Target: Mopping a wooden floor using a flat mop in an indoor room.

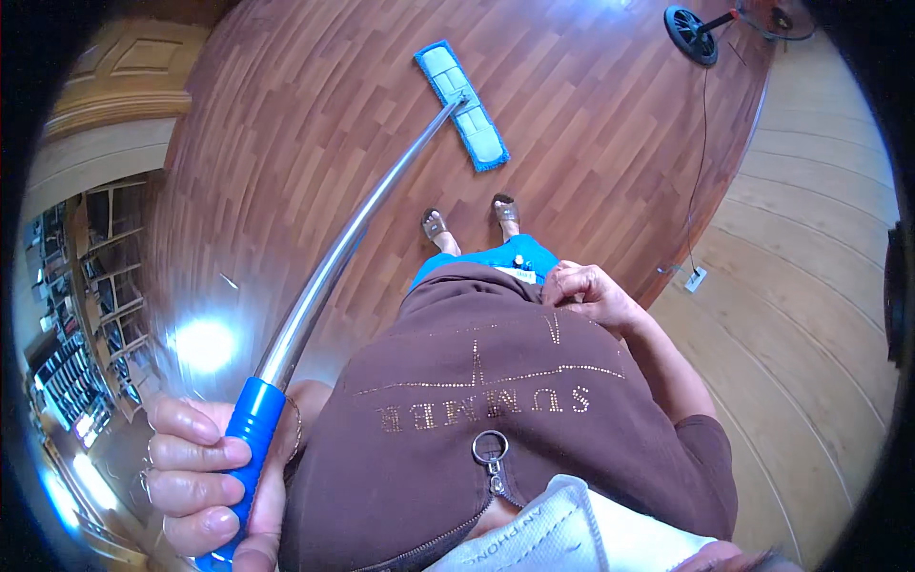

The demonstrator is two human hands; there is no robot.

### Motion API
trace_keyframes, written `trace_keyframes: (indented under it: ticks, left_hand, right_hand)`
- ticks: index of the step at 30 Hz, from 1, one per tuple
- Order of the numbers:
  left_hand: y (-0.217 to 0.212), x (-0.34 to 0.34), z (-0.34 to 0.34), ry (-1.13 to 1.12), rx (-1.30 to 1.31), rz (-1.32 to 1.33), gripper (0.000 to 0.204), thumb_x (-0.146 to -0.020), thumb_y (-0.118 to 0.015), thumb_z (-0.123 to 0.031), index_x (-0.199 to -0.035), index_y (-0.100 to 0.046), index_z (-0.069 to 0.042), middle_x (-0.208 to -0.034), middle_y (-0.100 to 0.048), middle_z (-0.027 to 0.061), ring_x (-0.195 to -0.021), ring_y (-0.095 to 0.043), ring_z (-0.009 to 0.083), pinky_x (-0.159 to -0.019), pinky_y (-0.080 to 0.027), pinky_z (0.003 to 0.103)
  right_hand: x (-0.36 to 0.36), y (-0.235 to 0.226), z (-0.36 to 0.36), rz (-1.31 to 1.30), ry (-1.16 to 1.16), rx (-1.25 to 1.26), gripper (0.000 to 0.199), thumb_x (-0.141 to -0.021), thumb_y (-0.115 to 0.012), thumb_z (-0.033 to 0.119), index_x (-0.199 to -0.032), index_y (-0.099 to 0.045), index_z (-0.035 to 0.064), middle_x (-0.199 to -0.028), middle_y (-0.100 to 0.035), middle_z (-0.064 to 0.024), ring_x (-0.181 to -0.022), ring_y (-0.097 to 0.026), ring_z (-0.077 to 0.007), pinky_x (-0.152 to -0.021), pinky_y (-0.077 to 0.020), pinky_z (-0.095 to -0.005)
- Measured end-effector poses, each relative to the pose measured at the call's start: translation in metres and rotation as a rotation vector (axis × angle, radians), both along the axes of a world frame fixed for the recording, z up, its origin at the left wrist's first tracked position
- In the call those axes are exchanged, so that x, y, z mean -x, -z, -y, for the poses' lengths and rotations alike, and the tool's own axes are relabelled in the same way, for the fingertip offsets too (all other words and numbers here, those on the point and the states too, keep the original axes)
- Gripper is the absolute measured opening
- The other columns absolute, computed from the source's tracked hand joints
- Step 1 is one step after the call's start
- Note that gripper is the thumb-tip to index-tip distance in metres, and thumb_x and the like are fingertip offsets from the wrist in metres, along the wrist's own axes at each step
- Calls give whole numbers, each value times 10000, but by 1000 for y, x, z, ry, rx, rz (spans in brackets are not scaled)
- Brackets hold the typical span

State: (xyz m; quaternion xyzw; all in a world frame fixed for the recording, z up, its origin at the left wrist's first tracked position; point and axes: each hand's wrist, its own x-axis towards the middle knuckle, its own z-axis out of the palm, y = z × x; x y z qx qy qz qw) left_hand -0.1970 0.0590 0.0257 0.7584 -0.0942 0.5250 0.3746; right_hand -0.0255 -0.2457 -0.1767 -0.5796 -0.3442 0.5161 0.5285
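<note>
Left hand (pixel 205 477) is wrapped tight around the blue grip (pixel 250 431) of a mop, fingers curled over it, rings showing on two of them. From that hand the shiny metal pole (pixel 345 246) runs up and away, bending with the lens, to the flat mop head (pixel 461 105), which lies on the wood floor (pixel 286 124) well ahead of the hand (its pale pad has a blue fringe). Right hand (pixel 581 294) is loosely curled at the hem of the brown jacket (pixel 496 410), holding nothing I can make out. Two sandalled feet (pixel 470 222) stand between that hand and the mop head. Beyond the right hand, a black cord (pixel 702 143) trails across the floor to a round black base (pixel 690 33). Shelves (pixel 91 286) stand off past the left hand.
</note>
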Motion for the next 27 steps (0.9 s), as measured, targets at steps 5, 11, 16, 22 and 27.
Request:
trace_keyframes:
  ticks: [5,11,16,22,27]
  left_hand:
    - [2,3,9,46,63,-12,437,-886,-464,-594,-850,-536,-164,-679,-400,-50,-586,-408,120,-682,-337,346]
    - [7,2,17,68,68,-5,439,-884,-460,-598,-846,-534,-167,-677,-399,-57,-590,-408,115,-689,-344,343]
    - [5,5,17,50,59,-25,444,-878,-466,-606,-835,-522,-167,-677,-399,-56,-584,-405,115,-688,-344,344]
    - [16,3,12,17,38,56,469,-858,-467,-642,-817,-508,-177,-672,-390,-65,-587,-404,114,-689,-338,346]
    - [16,1,15,16,22,56,471,-854,-463,-651,-816,-506,-184,-668,-386,-70,-595,-404,113,-694,-331,343]
  right_hand:
    - [0,0,0,-36,4,39,116,-719,-724,29,-821,-669,34,-813,-644,-37,-830,-583,-166,-794,-465,-319]
    - [5,1,8,-42,1,79,57,-773,-668,17,-812,-629,8,-782,-627,-30,-785,-577,-117,-734,-476,-284]
    - [15,-1,12,-251,83,165,140,-796,-692,133,-832,-647,5,-824,-642,-32,-792,-585,-112,-703,-463,-264]
    - [16,-5,15,-109,136,137,70,-836,-618,12,-903,-637,0,-839,-674,-35,-820,-606,-91,-770,-494,-269]
    - [14,3,1,156,127,98,164,-777,-642,-7,-934,-667,38,-861,-649,-63,-827,-629,-172,-733,-496,-297]
